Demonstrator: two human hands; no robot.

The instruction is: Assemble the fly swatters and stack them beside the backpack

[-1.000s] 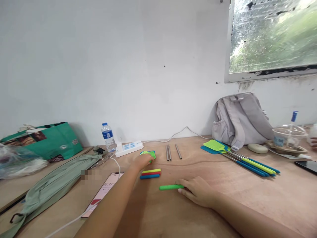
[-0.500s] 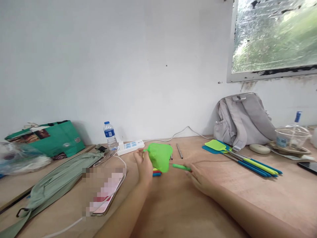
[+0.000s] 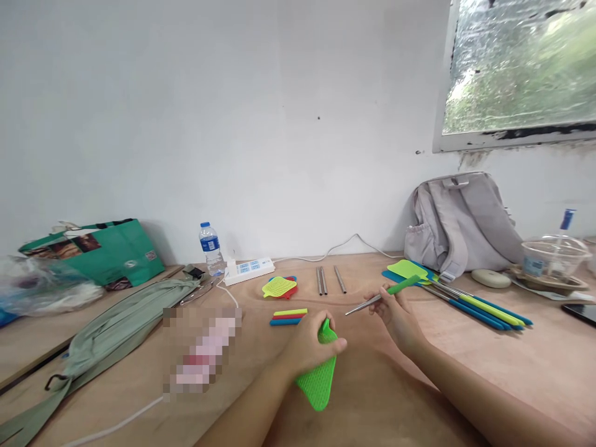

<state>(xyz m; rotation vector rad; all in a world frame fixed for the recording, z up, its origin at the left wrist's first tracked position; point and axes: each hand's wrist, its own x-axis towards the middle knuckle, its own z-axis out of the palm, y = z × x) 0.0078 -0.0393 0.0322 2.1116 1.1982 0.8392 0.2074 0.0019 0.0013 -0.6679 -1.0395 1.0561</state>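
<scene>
Gripped: green swatter head, handle rod.

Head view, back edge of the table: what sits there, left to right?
green bag → water bottle → power strip → steel rods → grey backpack → plastic cup with domed lid

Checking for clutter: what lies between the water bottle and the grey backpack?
Head view: a white power strip, then three metal rods, between water bottle and backpack.
</scene>
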